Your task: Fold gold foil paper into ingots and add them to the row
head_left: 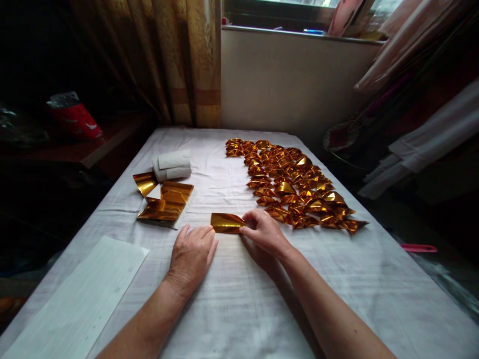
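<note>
A folded piece of gold foil paper [226, 222] lies on the white cloth-covered table [239, 299] between my hands. My left hand [191, 254] rests flat on the cloth, its fingertips touching the paper's left end. My right hand [263, 230] pinches the paper's right end with thumb and fingers. Just beyond my right hand, several folded gold foil shapes [290, 182] lie in rows running toward the far edge. A loose stack of flat gold foil sheets [164, 202] sits to the left of my left hand.
A white paper roll [172, 165] lies behind the gold sheets. A lined white sheet [78, 299] lies at the near left corner. Curtain [175, 60] and windowsill [299, 33] stand beyond the table. A red bag [75, 117] is at far left, hanging cloth [430, 129] at right.
</note>
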`<state>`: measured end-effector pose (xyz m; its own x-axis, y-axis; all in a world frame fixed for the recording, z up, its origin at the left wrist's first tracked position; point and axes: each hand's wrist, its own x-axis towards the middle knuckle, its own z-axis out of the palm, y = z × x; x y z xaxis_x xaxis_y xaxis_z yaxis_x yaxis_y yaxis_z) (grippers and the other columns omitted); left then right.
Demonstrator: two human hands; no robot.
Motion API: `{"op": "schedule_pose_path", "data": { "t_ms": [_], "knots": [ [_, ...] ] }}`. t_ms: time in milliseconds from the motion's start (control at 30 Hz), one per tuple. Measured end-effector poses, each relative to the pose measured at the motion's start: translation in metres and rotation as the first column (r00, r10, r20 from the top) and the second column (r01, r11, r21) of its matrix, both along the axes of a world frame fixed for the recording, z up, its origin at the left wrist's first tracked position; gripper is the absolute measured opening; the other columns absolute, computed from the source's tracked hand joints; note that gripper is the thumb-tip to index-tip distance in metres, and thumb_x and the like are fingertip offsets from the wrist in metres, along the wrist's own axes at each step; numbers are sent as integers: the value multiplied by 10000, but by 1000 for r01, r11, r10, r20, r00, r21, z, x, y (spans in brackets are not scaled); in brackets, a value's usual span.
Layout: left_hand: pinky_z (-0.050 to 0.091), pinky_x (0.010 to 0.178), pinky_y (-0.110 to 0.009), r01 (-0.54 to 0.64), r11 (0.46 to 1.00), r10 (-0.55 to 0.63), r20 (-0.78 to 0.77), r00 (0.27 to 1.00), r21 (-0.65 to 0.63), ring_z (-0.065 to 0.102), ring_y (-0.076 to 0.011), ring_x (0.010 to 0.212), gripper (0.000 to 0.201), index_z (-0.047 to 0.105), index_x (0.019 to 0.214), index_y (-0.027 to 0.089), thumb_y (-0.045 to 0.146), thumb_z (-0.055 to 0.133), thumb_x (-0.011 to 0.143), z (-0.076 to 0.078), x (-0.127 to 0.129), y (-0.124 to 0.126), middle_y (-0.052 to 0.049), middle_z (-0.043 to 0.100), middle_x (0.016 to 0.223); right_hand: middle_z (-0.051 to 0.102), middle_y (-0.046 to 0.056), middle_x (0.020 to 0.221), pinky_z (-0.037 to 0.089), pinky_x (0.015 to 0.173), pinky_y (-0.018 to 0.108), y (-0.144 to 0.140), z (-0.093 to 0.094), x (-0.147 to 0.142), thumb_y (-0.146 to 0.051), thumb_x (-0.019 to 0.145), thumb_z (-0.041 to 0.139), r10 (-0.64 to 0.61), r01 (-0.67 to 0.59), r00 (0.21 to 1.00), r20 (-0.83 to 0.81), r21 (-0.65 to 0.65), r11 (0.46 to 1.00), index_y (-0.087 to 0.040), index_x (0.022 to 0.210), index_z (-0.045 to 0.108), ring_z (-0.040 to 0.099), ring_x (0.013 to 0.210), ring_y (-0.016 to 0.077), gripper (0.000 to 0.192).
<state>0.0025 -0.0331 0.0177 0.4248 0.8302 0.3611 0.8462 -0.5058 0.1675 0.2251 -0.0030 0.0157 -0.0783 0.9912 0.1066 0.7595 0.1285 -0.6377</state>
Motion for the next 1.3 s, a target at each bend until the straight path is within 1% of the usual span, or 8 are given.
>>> {"op": "schedule_pose_path", "data": {
  "t_ms": [200, 367, 500, 700, 933, 1167, 1233, 1300],
  "knots": [
    [373, 1018, -499, 0, 1000, 0, -13, 1000, 0, 671, -253, 1003, 201, 684, 1039, 198, 212, 525, 917, -4, -2, 2, -80, 733, 1111, 667, -43, 739, 429, 600, 237, -5, -4, 4, -171, 715, 646, 38, -61, 976, -216, -104, 993, -231, 1061, 636, 576, 625, 122, 351],
    [426, 983, -473, -6, 997, 5, 16, 1000, 71, 635, -266, 1043, 258, 664, 1132, 186, 220, 552, 902, -3, -1, 2, -104, 696, 1164, 601, -54, 637, 392, 539, 214, -7, -5, -1, -202, 729, 603, 5, -37, 947, -322, -93, 995, -205, 949, 666, 518, 558, 103, 229],
    [489, 904, -408, 23, 992, -37, 109, 993, 124, 606, -256, 1050, 329, 610, 1238, 194, 261, 536, 925, 2, 5, -3, -101, 671, 1152, 554, -54, 628, 379, 535, 221, -10, 6, -16, -297, 730, 618, -65, 55, 855, -515, -35, 998, -188, 966, 657, 480, 561, 105, 262],
    [458, 1009, -426, 69, 991, -95, 250, 964, 111, 547, -260, 1217, 448, 473, 1387, 209, 350, 487, 962, 1, 9, -5, -109, 589, 1346, 642, -8, 744, 437, 596, 249, -17, 24, -42, -346, 750, 639, 10, -54, 740, -672, -45, 998, -192, 923, 668, 552, 641, 127, 234],
    [502, 993, -413, 62, 998, -57, 386, 921, -1, 598, -255, 1192, 477, 539, 1343, 175, 451, 465, 962, -6, 5, -1, -125, 636, 1300, 731, 27, 931, 501, 871, 345, -16, 23, -49, -251, 786, 596, 113, -120, 812, -572, 26, 992, -209, 1024, 691, 670, 902, 179, 259],
    [561, 808, -295, -19, 986, 116, 607, 786, -164, 694, -185, 844, 325, 720, 1032, 186, 430, 557, 893, 9, -1, 5, -62, 740, 958, 734, 29, 975, 503, 920, 349, -16, 22, -55, -189, 813, 556, 224, -166, 835, -502, 159, 973, -229, 1025, 692, 667, 959, 172, 255],
    [553, 719, -262, -31, 972, 180, 648, 740, -235, 686, -169, 754, 299, 737, 939, 178, 412, 562, 876, 12, -4, 9, -46, 745, 865, 723, 42, 1035, 493, 940, 364, -13, 21, -54, -204, 801, 591, 221, -133, 859, -462, 215, 968, -236, 1047, 685, 652, 1008, 187, 266],
    [539, 670, -247, -30, 951, 243, 683, 688, -308, 683, -169, 719, 305, 742, 886, 169, 416, 567, 859, 13, -8, 12, -41, 751, 817, 683, 68, 1170, 499, 927, 379, -9, 19, -50, -228, 763, 647, 129, -26, 887, -444, 231, 973, -243, 1164, 642, 627, 1073, 212, 401]
  ]
}}
